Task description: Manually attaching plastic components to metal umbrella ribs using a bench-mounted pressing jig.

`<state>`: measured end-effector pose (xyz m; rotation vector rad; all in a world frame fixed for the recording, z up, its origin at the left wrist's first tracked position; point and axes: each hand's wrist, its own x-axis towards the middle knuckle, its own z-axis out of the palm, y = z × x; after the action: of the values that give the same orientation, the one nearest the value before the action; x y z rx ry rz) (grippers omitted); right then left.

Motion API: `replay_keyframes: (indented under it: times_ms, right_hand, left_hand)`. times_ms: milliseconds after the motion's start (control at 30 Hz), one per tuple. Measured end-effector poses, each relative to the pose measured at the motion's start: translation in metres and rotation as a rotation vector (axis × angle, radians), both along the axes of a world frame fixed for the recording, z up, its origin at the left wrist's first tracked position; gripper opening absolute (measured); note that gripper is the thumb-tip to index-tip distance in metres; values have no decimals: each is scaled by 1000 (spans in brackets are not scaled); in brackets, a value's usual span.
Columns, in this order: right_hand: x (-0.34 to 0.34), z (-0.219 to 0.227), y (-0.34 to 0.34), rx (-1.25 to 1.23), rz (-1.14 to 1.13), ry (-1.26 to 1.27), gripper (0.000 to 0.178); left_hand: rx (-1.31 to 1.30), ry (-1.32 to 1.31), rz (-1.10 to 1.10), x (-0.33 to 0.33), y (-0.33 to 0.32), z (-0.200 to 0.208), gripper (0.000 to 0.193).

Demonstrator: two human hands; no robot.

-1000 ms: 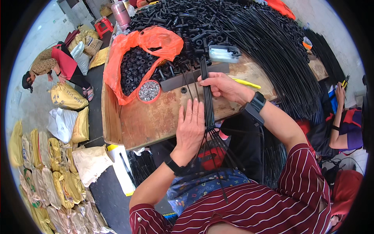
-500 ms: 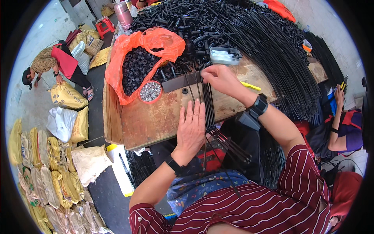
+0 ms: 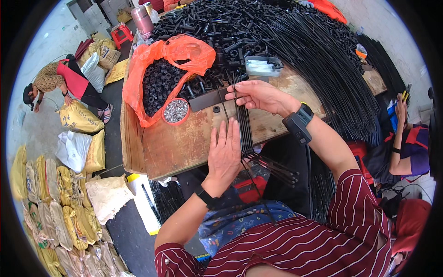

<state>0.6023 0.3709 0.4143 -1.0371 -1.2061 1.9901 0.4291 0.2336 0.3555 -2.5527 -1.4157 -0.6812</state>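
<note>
My left hand [image 3: 224, 150] lies flat on the table's front edge, fingers stretched, beside a row of thin black rods [image 3: 245, 131]. The rods lie side by side across the edge. Their near ends, with small knobs, fan out over my lap. At the far part of the row, my right hand [image 3: 258, 96] is turned palm partly up, its fingers loosely curled around one black rod [image 3: 235, 93]. Another rod [image 3: 224, 104] lies apart to the left. Close by sit a dark metal block [image 3: 205, 100] and a small black nut [image 3: 216, 109].
An orange bag [image 3: 134, 87] of black nuts and a red-rimmed bowl [image 3: 176, 111] of small silver parts stand left on the wooden table [image 3: 180, 147]. Behind are heaped black fittings [image 3: 207, 23], a clear box [image 3: 263, 67] and long rods [image 3: 323, 69]. Two co-workers are at the sides.
My right hand has gone from a pinch over the row to a more opened, palm-up pose a little further left, at one rod. My left hand stays in place.
</note>
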Motion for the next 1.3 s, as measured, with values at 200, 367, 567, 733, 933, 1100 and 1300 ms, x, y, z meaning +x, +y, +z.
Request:
replay_keyframes:
  times_ms: [200,367,567,733,933,1100,1300]
  right_hand:
    - [9,-11,6,42,15,34,25]
    - [3,1,1,-18,-41,66,23]
    - [6,1,7,203,-84,-33,22]
    - [13,13,-8,213,-198,-46,20]
    - [58,43,-6,276,-333,168,19]
    - [118,58,1,191,-428,388,16]
    - [233,92,-33,175,-586,622,14]
  left_hand:
    - [6,35,-1,4,0,4,81]
    - [-17,60,0,3,0,-1,92]
    - [-47,-47,-10,2,-2,-1,86]
    - [-59,-42,-18,2,-3,4,98]
    - [-105,-24,-192,1,10,18,97]
    - [-124,11,-243,2,21,18,86]
    - [-71,-37,-183,7,9,11,86]
